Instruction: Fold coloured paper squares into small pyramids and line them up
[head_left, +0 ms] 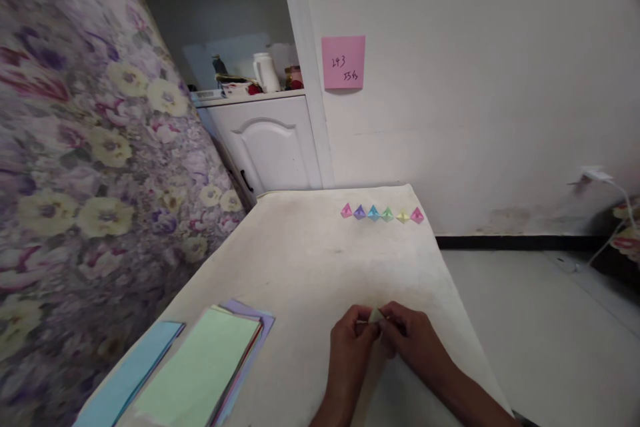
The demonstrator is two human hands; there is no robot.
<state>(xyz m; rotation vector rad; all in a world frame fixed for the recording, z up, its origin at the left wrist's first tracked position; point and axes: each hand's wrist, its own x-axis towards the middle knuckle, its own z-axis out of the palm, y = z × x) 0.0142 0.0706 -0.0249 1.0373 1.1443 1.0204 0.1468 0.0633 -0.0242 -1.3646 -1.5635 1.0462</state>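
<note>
Near the front right of the table, a small piece of folded pale green paper (pixel 375 315) is pinched between both hands. My left hand (pixel 351 333) grips its left side, thumb and fingers pressed together. From the right, my right hand (pixel 407 330) closes on the other side with its fingertips. The fingers hide most of the paper, so its full shape cannot be made out. Farther back on the table, several small folded paper pieces in pink, purple, blue, green and yellow stand in a row, a blue one (pixel 373 213) among them.
A stack of coloured paper with a green sheet (pixel 200 360) on top lies at the left, beside blue sheets (pixel 135 367). The cream-covered table (pixel 300 247) meets the wall at the back. A floral curtain (pixel 100 180) hangs at the left. A pink note (pixel 343 63) is on the wall.
</note>
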